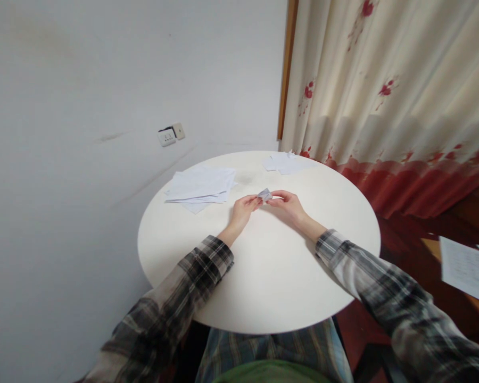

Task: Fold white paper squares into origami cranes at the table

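Observation:
Between my hands, over the round white table [263, 276], is a small folded piece of paper [265, 194], greyish white. My left hand [244, 208] pinches its left side with the fingertips. On the right side, my right hand [288, 204] holds it between thumb and fingers. Both hands are closed on the paper, and my forearms reach in from the lower corners in plaid sleeves. The fine folds of the paper are too small to make out.
A loose stack of white sheets [199, 183] lies at the table's left back. More paper [285, 163] lies near the back edge. A wall socket [167, 138] is behind on the left. A floral curtain [383, 106] hangs at right, and printed sheets [467, 268] lie beyond the table's right side.

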{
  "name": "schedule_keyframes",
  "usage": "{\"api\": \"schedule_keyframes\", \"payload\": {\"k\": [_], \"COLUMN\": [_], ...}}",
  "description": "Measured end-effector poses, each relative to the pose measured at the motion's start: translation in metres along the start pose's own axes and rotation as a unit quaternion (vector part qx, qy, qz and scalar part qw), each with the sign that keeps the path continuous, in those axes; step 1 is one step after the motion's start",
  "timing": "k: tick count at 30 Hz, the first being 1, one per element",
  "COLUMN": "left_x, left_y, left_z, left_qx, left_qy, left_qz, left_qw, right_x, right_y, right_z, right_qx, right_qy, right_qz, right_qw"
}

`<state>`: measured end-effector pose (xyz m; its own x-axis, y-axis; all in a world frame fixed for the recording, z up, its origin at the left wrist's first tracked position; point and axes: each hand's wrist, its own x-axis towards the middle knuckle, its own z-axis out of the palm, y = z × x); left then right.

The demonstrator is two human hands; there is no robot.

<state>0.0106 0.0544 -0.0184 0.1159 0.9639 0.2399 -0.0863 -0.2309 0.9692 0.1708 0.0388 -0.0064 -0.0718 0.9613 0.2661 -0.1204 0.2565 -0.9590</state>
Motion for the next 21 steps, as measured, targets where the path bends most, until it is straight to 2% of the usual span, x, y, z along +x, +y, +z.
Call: {"api": "schedule_keyframes", "payload": {"k": [5,11,21], "left_x": [0.0007,0.0022,-0.0002], "left_y": [0.0007,-0.0033,-0.0001], "left_z": [-0.0001,-0.0016,-0.0023], "left_qx": [-0.005,0.019,0.080], "left_qy": [0.025,0.026,0.005], "left_qz": [0.000,0.016,0.040], "left_qw": [1.000,0.999,0.996], "right_x": [0.0010,0.0003,0.0028], "right_y": [0.0018,0.0039,0.0085], "right_z": [-0.0028,-0.0015,-0.0025], "right_qx": [-0.026,0.049,0.045], "right_qy": [0.025,-0.023,-0.002], "right_qz": [0.012,0.072,0.047], "right_qw": [0.999,0.996,0.998]}}
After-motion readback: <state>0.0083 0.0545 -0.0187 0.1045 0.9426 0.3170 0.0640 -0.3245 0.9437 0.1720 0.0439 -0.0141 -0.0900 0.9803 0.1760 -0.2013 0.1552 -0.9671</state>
